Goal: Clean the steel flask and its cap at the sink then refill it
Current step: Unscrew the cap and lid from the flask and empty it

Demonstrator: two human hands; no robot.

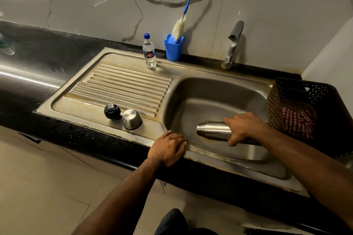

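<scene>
Holding the flask (214,131) sideways low in the sink (210,89), my right hand (246,127) wraps its body, mouth pointing left toward my flat, resting left hand (168,149).

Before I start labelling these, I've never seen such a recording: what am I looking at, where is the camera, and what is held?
There is no machine here: a person works with bare hands, and the one picture comes from a wide-angle camera on their head, looking down at a kitchen sink. The right hand grips the steel flask, tipped on its side over the basin with its open mouth pointing left; a little water seems to run out. The left hand rests flat on the sink's front edge and holds nothing. On the drainboard lie a black cap and a steel cup. Behind stand a water bottle, a brush in a blue holder and the tap. A basket with a checked cloth sits at the right.
</scene>
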